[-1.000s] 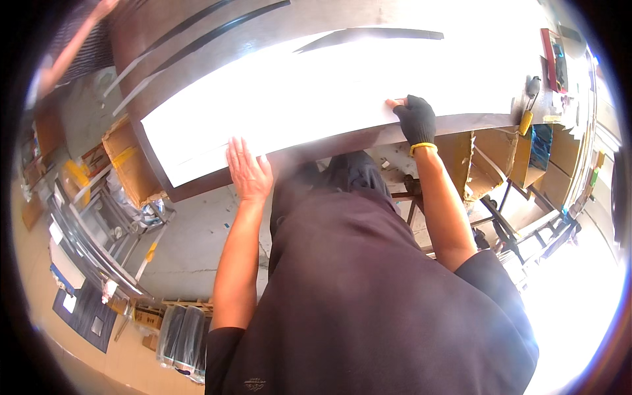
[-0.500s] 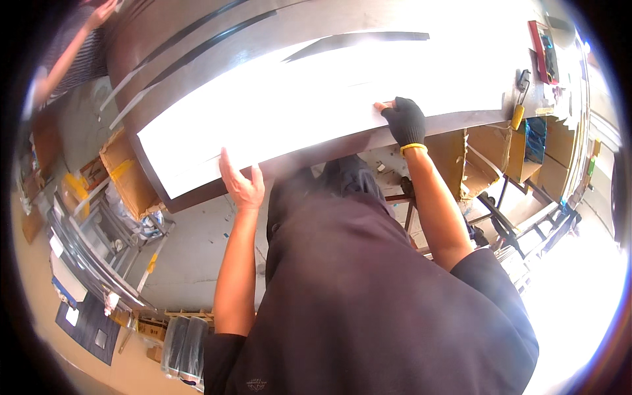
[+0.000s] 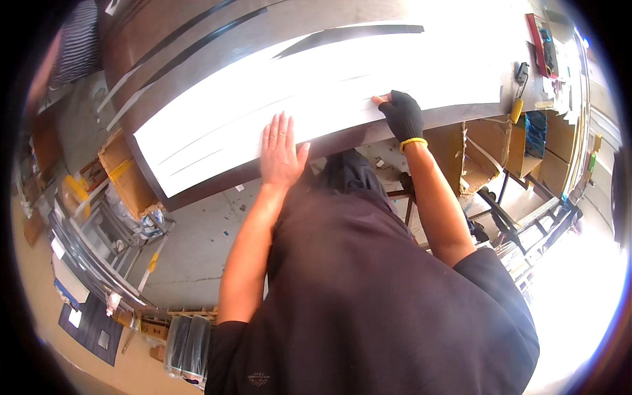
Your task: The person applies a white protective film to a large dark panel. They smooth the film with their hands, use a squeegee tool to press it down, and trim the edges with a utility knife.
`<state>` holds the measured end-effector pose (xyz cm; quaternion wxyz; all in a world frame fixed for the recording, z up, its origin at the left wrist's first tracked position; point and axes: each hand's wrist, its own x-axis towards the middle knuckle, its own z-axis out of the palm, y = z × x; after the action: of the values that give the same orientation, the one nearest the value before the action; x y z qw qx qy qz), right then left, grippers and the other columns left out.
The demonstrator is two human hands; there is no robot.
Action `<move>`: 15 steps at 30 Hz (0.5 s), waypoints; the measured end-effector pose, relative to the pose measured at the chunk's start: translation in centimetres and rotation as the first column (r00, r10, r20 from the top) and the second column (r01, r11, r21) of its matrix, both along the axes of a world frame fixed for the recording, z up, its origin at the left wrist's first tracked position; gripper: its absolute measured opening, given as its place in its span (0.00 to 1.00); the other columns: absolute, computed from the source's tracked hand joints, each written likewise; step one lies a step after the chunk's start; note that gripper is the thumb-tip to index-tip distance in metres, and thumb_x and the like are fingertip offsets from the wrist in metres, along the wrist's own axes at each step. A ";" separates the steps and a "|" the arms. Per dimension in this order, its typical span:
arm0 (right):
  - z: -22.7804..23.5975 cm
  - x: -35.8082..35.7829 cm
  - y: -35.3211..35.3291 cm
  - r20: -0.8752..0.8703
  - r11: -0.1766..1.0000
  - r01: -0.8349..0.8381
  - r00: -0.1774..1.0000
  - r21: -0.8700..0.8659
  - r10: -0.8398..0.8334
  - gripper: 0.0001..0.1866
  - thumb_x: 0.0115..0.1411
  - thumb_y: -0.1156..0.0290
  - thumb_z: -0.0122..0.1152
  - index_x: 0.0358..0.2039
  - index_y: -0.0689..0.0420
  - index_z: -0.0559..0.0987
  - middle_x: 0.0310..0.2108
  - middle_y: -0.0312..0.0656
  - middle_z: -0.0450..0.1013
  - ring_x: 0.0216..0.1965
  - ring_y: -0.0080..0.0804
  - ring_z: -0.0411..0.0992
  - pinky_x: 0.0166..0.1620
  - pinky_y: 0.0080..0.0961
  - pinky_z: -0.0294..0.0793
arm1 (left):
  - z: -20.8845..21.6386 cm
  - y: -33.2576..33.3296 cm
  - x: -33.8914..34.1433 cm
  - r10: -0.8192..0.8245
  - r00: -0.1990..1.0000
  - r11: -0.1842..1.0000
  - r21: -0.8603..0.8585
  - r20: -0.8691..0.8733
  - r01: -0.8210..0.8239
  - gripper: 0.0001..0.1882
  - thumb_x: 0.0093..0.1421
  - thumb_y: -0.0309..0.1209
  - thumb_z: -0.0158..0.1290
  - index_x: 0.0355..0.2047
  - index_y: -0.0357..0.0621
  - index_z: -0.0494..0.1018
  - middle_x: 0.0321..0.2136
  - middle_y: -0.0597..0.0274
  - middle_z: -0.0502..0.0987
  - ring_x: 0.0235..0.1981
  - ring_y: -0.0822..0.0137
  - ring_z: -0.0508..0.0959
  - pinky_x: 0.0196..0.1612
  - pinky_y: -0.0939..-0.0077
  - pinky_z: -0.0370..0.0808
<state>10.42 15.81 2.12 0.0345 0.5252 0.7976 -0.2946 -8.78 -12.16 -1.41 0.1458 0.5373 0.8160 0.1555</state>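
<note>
A long white sheet (image 3: 210,135), or several white strips side by side, lies along the dark brown table (image 3: 355,137). Thin dark lines run lengthwise across it; glare washes out much of its surface. My bare left hand (image 3: 284,153) rests flat on its near part, fingers stretched out and the thumb apart. My right hand (image 3: 401,115) wears a black glove with bare fingertips and a yellow cuff. Its fingers are curled in with thumb and fingertips toward the left, at the near edge of the white material; whatever lies between them is hidden.
Dark strips (image 3: 349,33) lie farther across the table. At the right are a yellow-handled tool (image 3: 518,105) and a red tray (image 3: 541,46) with items. Cardboard boxes (image 3: 484,155) stand below the table edge. Another person's striped clothing (image 3: 78,46) shows at far left.
My left hand has slid right along the white material, toward my right hand, and turned flatter. Dark lines show where it was. The right hand has barely moved. The other person's hand has left view.
</note>
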 end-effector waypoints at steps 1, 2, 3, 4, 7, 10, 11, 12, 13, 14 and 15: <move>-0.1 0.4 0.1 -0.050 1.000 -0.015 0.999 0.003 0.015 0.26 0.65 0.44 0.66 0.33 0.59 0.87 0.35 0.55 0.84 0.41 0.59 0.82 0.46 0.50 0.80 | 0.0 0.1 -0.1 0.000 1.000 1.000 0.003 -0.006 0.000 0.43 0.74 0.49 0.53 0.80 0.36 0.56 0.81 0.45 0.55 0.82 0.46 0.54 0.82 0.46 0.51; -0.2 0.8 0.3 -0.099 1.000 -0.031 0.995 0.007 0.031 0.26 0.66 0.45 0.65 0.33 0.58 0.87 0.35 0.55 0.84 0.41 0.59 0.82 0.46 0.50 0.80 | 0.0 0.1 -0.1 0.000 1.000 1.000 -0.001 -0.008 0.000 0.43 0.74 0.49 0.53 0.80 0.35 0.56 0.81 0.45 0.55 0.82 0.46 0.55 0.82 0.46 0.51; -0.2 1.1 0.5 -0.077 1.000 -0.016 0.997 0.000 0.016 0.25 0.66 0.45 0.65 0.33 0.58 0.87 0.35 0.54 0.84 0.41 0.58 0.82 0.46 0.50 0.80 | 0.0 0.1 -0.1 0.000 1.000 1.000 -0.005 -0.010 0.000 0.43 0.73 0.49 0.54 0.80 0.35 0.56 0.81 0.45 0.56 0.82 0.46 0.55 0.82 0.46 0.51; 0.0 1.4 0.6 -0.053 1.000 0.000 0.999 -0.008 0.000 0.24 0.66 0.46 0.65 0.33 0.58 0.87 0.35 0.54 0.84 0.41 0.58 0.81 0.46 0.50 0.80 | 0.1 0.1 0.0 -0.002 1.000 1.000 -0.010 -0.010 0.001 0.44 0.73 0.49 0.54 0.80 0.35 0.56 0.81 0.45 0.56 0.82 0.46 0.55 0.82 0.46 0.51; 0.0 1.8 1.0 -0.041 0.999 0.033 0.999 -0.018 -0.033 0.22 0.66 0.48 0.66 0.34 0.57 0.88 0.35 0.54 0.84 0.41 0.58 0.82 0.46 0.49 0.80 | 0.1 0.1 -0.2 -0.005 1.000 1.000 0.006 -0.017 0.005 0.44 0.73 0.48 0.54 0.80 0.35 0.55 0.81 0.44 0.56 0.81 0.44 0.55 0.82 0.45 0.51; -0.4 2.1 1.2 -0.068 0.997 0.072 0.995 -0.037 -0.074 0.21 0.65 0.48 0.67 0.35 0.56 0.89 0.36 0.53 0.85 0.41 0.57 0.82 0.46 0.49 0.80 | 0.1 0.2 -0.1 -0.006 1.000 1.000 0.003 -0.020 0.007 0.44 0.73 0.48 0.54 0.80 0.34 0.56 0.81 0.43 0.56 0.81 0.43 0.55 0.82 0.45 0.51; -0.4 2.1 1.2 -0.078 0.995 0.087 0.993 -0.046 -0.091 0.21 0.65 0.48 0.67 0.35 0.55 0.89 0.36 0.53 0.85 0.41 0.57 0.82 0.47 0.48 0.80 | 0.1 0.2 -0.1 -0.006 1.000 1.000 0.003 -0.019 0.007 0.44 0.73 0.48 0.53 0.79 0.34 0.56 0.80 0.43 0.56 0.81 0.43 0.55 0.82 0.44 0.51; -0.5 2.1 1.0 -0.083 0.996 0.088 0.992 -0.034 -0.091 0.21 0.65 0.48 0.67 0.35 0.55 0.89 0.36 0.52 0.85 0.41 0.56 0.82 0.47 0.49 0.80 | 0.1 0.2 -0.1 -0.006 1.000 1.000 0.002 -0.018 0.006 0.44 0.73 0.48 0.53 0.79 0.34 0.56 0.80 0.43 0.56 0.81 0.43 0.55 0.82 0.44 0.51; -0.1 1.9 0.7 -0.086 0.996 0.088 0.992 -0.023 -0.090 0.20 0.65 0.48 0.67 0.35 0.54 0.89 0.36 0.52 0.85 0.42 0.56 0.82 0.48 0.49 0.80 | 0.0 0.2 -0.1 -0.007 1.000 1.000 -0.005 -0.026 0.007 0.44 0.73 0.49 0.53 0.79 0.34 0.56 0.80 0.43 0.56 0.81 0.43 0.55 0.82 0.44 0.51; 0.2 1.6 0.4 -0.089 0.996 0.089 0.992 -0.012 -0.089 0.20 0.65 0.48 0.68 0.35 0.54 0.89 0.37 0.52 0.85 0.42 0.56 0.82 0.48 0.49 0.79 | 0.0 0.2 -0.1 -0.008 0.999 1.000 -0.011 -0.033 0.007 0.44 0.73 0.49 0.53 0.79 0.34 0.56 0.80 0.43 0.56 0.82 0.43 0.55 0.82 0.44 0.51; 0.2 1.4 0.3 -0.069 0.997 0.080 0.995 0.007 -0.079 0.20 0.65 0.48 0.68 0.34 0.53 0.89 0.36 0.51 0.85 0.42 0.55 0.82 0.48 0.49 0.79 | 0.0 0.2 0.0 -0.008 0.999 1.000 -0.018 -0.040 0.008 0.44 0.73 0.49 0.52 0.79 0.34 0.56 0.80 0.43 0.56 0.82 0.43 0.54 0.82 0.44 0.50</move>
<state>11.85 16.07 2.28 -0.0072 0.5463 0.7783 -0.3095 -8.82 -12.00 -1.42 0.1350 0.5421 0.8180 0.1368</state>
